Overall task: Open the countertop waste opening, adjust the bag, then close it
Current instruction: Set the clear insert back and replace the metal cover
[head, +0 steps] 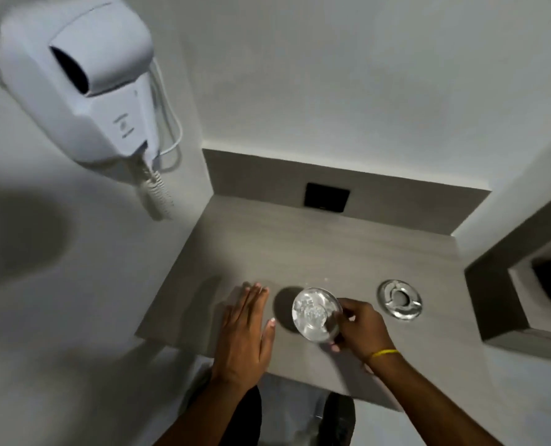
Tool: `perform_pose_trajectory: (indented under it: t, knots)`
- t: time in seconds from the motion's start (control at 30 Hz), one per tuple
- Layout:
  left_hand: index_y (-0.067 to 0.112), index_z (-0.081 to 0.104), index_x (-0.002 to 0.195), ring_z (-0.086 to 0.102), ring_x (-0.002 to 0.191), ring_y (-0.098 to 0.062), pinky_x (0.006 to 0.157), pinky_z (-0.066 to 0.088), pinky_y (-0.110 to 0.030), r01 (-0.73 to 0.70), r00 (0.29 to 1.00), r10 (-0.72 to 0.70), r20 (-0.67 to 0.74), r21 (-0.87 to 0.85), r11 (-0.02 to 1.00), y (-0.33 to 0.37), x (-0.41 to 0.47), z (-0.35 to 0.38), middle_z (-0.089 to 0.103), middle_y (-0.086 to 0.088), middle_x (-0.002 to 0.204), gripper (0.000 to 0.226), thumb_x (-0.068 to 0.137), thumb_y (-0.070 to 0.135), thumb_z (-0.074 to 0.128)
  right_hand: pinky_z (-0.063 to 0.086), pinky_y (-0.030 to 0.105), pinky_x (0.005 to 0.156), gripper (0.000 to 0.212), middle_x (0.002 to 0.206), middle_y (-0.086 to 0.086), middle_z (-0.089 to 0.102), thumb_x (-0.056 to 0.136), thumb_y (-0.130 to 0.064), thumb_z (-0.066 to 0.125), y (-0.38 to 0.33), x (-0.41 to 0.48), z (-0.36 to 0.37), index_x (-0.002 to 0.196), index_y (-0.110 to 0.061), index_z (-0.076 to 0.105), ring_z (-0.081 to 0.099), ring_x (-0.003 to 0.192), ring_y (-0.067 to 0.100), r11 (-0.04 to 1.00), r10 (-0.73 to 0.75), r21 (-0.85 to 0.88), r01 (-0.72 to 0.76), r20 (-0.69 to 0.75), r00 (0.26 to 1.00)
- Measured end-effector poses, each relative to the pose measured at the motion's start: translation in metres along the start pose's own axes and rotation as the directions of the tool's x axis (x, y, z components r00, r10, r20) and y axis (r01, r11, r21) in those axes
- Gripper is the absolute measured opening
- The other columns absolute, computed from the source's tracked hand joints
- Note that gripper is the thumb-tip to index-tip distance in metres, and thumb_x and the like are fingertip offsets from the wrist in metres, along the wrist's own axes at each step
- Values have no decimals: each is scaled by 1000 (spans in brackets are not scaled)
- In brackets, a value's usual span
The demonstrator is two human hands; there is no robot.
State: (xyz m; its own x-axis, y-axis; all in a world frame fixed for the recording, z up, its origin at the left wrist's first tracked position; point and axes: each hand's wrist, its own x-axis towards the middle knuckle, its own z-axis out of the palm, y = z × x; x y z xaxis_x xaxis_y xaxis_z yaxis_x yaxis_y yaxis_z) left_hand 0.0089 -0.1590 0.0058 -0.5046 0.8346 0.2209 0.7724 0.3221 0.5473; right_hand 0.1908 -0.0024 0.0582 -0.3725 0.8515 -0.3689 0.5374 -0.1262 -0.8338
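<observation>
Two hands are working at the lower centre of the frame. The right hand [359, 329] is gripping the metal lid [316, 314] by its rim, tilted above the dark opening [282, 309] in the counter [300, 246]. The left hand [247, 326] is lying flat and open, holding nothing, just left of the opening. No bag is showing. Likely risk: the polished lid is slipping from a rim-only grip and dropping onto the counter or into the opening. Counter room is lying open toward the top of the frame; a metal ashtray [400, 299] is sitting near the right, and the front edge is running close below both wrists.
</observation>
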Motion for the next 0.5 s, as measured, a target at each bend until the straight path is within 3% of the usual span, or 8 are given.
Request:
perform_pose_trajectory:
  t: [0.1, 0.2, 0.27, 0.33, 0.43, 0.5]
  knots:
    - [22, 40, 165, 32, 163, -23, 123, 41, -60, -27, 996, 24, 87, 39, 999, 21, 26, 15, 39, -3, 174, 63, 106, 45, 40, 66, 59, 63, 29, 75, 17, 79, 85, 4, 57, -3, 45, -25, 89, -12, 81, 78, 67, 45, 992, 10, -125, -16, -47, 999]
    - [32, 28, 169, 18, 167, -21, 125, 37, -60, -24, 982, 2, 190, 116, 993, 30, 45, 37, 22, 4, 180, 66, 106, 50, 34, 63, 58, 87, 31, 103, 24, 81, 88, -2, 60, -3, 84, -38, 114, -11, 74, 77, 99, 47, 972, 20, -232, -34, -63, 998]
    - [35, 28, 168, 15, 168, -23, 125, 35, -64, -18, 967, -30, 254, 184, 983, 34, 54, 52, 16, 6, 181, 67, 104, 53, 34, 62, 51, 90, 35, 110, 21, 81, 89, -7, 64, -1, 104, -42, 122, -14, 69, 75, 107, 42, 953, 29, -300, -41, -43, 999]
    - [33, 35, 167, 22, 166, -30, 119, 38, -67, -38, 952, -39, 302, 247, 968, 38, 63, 65, 21, 1, 180, 69, 103, 55, 40, 61, 46, 92, 34, 115, 18, 80, 91, -11, 65, 3, 120, -45, 125, -16, 67, 74, 110, 40, 943, 40, -331, -35, 7, 999]
    - [32, 32, 168, 30, 164, -33, 112, 47, -65, -62, 929, -60, 366, 311, 949, 39, 80, 79, 25, -5, 180, 73, 101, 57, 46, 57, 39, 94, 25, 115, 14, 78, 96, -15, 64, 8, 137, -49, 121, -15, 67, 73, 111, 38, 948, 61, -316, -47, 34, 998]
    - [30, 36, 167, 34, 161, -33, 107, 51, -65, -57, 927, -75, 368, 335, 940, 31, 89, 88, 33, -9, 177, 74, 99, 57, 49, 57, 41, 96, 18, 109, 14, 77, 98, -12, 61, 13, 146, -48, 114, -12, 68, 73, 107, 37, 958, 72, -280, -63, 24, 997]
